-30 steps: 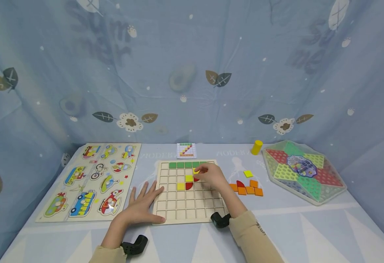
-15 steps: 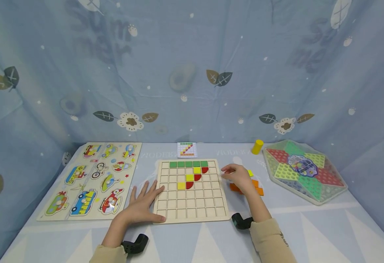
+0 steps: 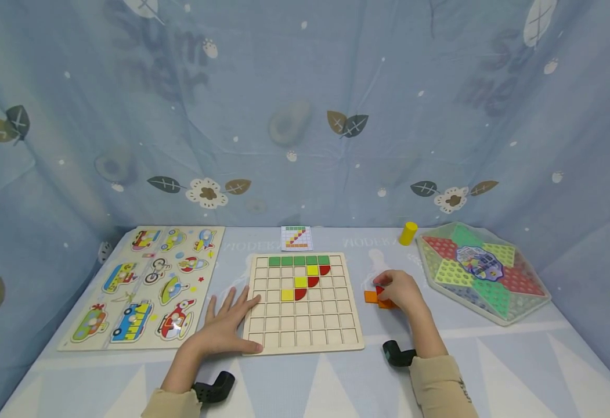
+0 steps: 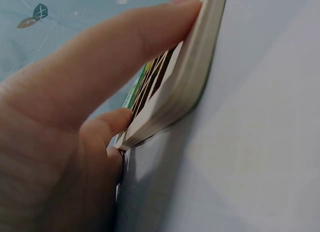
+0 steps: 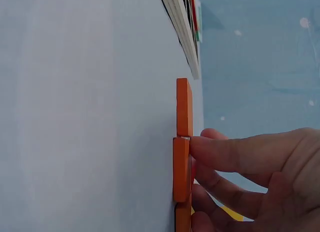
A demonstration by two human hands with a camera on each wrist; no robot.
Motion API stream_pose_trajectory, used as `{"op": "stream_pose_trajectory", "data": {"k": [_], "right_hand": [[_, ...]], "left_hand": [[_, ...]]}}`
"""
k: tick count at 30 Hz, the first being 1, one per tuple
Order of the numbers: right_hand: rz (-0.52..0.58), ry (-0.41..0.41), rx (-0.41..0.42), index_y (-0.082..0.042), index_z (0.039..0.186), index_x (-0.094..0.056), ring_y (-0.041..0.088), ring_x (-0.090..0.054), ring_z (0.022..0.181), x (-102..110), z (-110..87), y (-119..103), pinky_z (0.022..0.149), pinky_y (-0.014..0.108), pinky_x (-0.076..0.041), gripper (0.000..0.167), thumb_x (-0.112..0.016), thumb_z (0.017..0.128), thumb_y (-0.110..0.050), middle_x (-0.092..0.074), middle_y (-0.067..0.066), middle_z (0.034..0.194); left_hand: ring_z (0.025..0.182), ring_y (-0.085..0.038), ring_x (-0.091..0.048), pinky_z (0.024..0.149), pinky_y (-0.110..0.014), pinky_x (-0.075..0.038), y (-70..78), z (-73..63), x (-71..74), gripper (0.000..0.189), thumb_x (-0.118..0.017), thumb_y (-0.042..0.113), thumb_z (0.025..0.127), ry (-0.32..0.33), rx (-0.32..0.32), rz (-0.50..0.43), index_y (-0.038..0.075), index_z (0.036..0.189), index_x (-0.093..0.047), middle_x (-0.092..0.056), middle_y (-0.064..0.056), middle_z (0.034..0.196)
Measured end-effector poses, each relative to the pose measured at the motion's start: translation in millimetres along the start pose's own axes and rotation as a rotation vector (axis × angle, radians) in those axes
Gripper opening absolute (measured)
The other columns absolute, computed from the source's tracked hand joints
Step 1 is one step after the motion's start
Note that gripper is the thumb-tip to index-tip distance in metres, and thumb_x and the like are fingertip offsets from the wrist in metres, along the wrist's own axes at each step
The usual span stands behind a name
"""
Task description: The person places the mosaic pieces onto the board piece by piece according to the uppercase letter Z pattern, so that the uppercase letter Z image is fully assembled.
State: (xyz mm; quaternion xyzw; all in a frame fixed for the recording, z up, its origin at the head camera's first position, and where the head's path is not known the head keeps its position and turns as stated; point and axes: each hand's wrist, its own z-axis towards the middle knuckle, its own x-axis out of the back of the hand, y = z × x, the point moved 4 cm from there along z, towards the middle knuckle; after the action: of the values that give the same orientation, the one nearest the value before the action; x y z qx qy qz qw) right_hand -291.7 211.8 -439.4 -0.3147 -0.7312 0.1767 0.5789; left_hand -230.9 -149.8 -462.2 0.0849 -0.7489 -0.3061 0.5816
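Observation:
A wooden grid board (image 3: 305, 342) lies flat on the table. Green square tiles (image 3: 299, 260) run along its top row, and yellow square tiles (image 3: 300, 282) step down diagonally with red quarter-circle tiles (image 3: 313, 281) beside them. Spread out at the board's left edge, my left hand (image 3: 226, 331) touches the lower corner with its thumb (image 4: 170, 22). To the board's right, my right hand (image 3: 401, 289) pinches a loose red quarter-circle tile (image 3: 379, 289) among orange square tiles (image 3: 371, 296). The right wrist view shows the thumb beside an orange tile (image 5: 181, 167); the hand hides part of the pile.
A small pattern card (image 3: 296, 238) lies behind the board. On the left is a vehicle puzzle board (image 3: 143, 290). A yellow cylinder (image 3: 408, 234) and a hexagonal Chinese checkers set (image 3: 482, 270) stand at the right. A curtain (image 3: 305, 116) hangs behind.
From the board my right hand has moved right to the loose tiles. A red quarter-circle now shows beside the uppermost yellow tile. My left hand has stayed in place.

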Motion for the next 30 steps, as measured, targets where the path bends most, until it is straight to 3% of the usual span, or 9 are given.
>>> {"op": "stream_pose_trajectory", "data": {"k": [8, 15, 22, 30], "right_hand": [[-0.015, 0.001, 0.025, -0.003, 0.095, -0.067, 0.023, -0.051, 0.076, -2.0, -1.7, -2.9, 0.06, 0.028, -0.046, 0.025, -0.062, 0.073, 0.007, -0.059, 0.011, 0.088], [0.018, 0.032, 0.005, -0.002, 0.09, -0.071, 0.02, -0.054, 0.072, -0.6, -4.6, -5.1, 0.061, 0.027, -0.048, 0.013, -0.064, 0.079, 0.0, -0.063, 0.01, 0.086], [0.205, 0.047, 0.053, -0.005, 0.093, -0.071, 0.018, -0.055, 0.071, -8.4, -3.0, -19.1, 0.062, 0.025, -0.048, 0.013, -0.069, 0.081, -0.009, -0.064, 0.009, 0.092], [0.5, -0.117, 0.086, 0.002, 0.1, -0.067, 0.017, -0.064, 0.073, -33.7, -8.3, -43.6, 0.071, 0.027, -0.055, 0.018, -0.065, 0.085, -0.006, -0.067, 0.01, 0.089]], "left_hand": [[0.14, -0.04, 0.003, 0.104, -0.06, 0.018, -0.2, 0.5, -0.9, 0.105, -0.076, 0.059, 0.057, -0.003, 0.001, 0.002, 0.012, 0.142, -0.037, -0.013, -0.016, 0.153], [0.14, -0.04, 0.003, 0.104, -0.06, 0.017, -0.9, 1.0, -1.2, 0.105, -0.076, 0.059, 0.057, -0.008, -0.002, 0.001, 0.012, 0.142, -0.037, -0.013, -0.016, 0.153], [0.14, -0.04, 0.003, 0.104, -0.06, 0.017, -1.5, 0.7, -0.5, 0.105, -0.075, 0.059, 0.057, -0.003, -0.001, 0.001, 0.012, 0.142, -0.037, -0.013, -0.015, 0.154], [0.14, -0.04, 0.003, 0.104, -0.06, 0.017, -1.4, 0.8, -0.4, 0.105, -0.075, 0.06, 0.057, -0.002, 0.001, 0.0, 0.012, 0.142, -0.037, -0.013, -0.014, 0.154]]}}
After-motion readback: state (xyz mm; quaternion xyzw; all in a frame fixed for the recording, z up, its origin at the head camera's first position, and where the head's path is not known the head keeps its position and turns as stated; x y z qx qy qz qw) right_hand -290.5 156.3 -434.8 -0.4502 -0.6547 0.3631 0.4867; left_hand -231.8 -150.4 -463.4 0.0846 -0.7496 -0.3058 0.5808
